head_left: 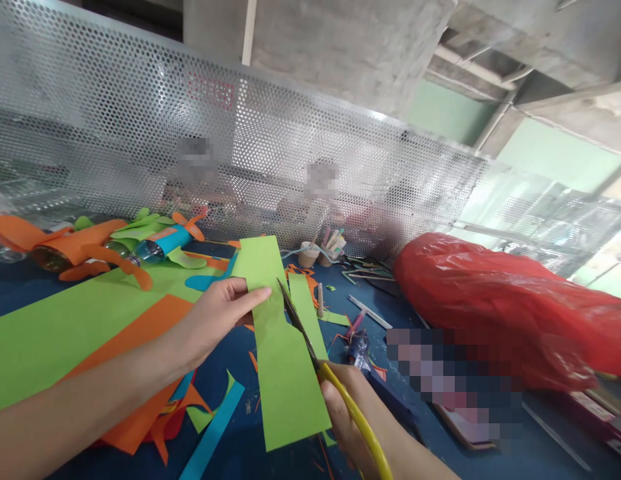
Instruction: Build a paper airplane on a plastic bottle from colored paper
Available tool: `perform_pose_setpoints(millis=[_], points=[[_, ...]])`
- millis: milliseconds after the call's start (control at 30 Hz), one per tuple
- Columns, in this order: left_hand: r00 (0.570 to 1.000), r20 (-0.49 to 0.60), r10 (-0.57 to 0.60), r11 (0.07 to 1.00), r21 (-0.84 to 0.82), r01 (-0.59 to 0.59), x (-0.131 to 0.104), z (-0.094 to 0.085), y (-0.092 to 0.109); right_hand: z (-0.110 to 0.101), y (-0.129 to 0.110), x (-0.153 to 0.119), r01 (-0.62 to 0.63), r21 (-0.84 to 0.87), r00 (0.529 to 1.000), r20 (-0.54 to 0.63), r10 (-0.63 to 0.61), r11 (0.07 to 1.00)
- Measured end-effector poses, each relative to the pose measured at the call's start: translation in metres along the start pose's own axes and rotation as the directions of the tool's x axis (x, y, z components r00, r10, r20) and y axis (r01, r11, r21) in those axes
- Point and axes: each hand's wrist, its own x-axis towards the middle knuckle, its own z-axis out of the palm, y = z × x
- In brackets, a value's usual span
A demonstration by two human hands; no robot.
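A strip of bright green paper [283,373] is pinched near its upper left edge by my left hand [235,303], thumb on top. My right hand [353,413] is closed round the yellow handles of a pair of scissors [357,417]. Their dark blades reach up along the strip's right edge, where a cut shows. Behind the blades lies another narrow green paper piece [305,307]. Under my left forearm are a large green sheet [65,327] and an orange sheet [140,353]. A blue paper strip [215,430] lies below my left hand.
Paper-wrapped plastic bottles, one orange [85,243] and one blue [170,239], lie at the back left. Cups of pens [309,255] stand by the perforated metal screen [140,127], with people behind it. A red plastic bag [495,300] and a phone [465,427] are on the right.
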Motion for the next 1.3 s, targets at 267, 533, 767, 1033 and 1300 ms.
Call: perform_pose_setpoints(millis=[267, 533, 767, 1033, 1300], points=[[1.0, 0.002, 0.028, 1.0, 0.014, -0.028, 0.005, -0.005, -0.01, 0.007, 0.003, -0.003, 0.02, -0.097, 0.999, -0.023, -0.023, 0.995], [0.999, 0.035, 0.018, 0.997, 0.078, -0.021, 0.008, -0.007, -0.016, 0.003, -0.007, -0.012, 0.085, -0.156, 0.996, 0.014, -0.084, 0.984], [0.997, 0.081, 0.008, 0.977, 0.212, -0.025, 0.0, -0.003, -0.015, -0.006, -0.013, -0.01, 0.115, -0.158, 0.993, 0.032, -0.112, 0.981], [0.991, 0.127, -0.031, 0.982, 0.19, 0.006, -0.006, 0.006, -0.01, -0.007, -0.011, -0.01, 0.171, -0.186, 0.985, 0.035, -0.168, 0.968], [0.99, 0.137, -0.038, 0.987, 0.163, 0.016, -0.006, 0.005, -0.012, -0.001, -0.01, -0.01, 0.141, -0.176, 0.988, -0.039, -0.15, 0.974]])
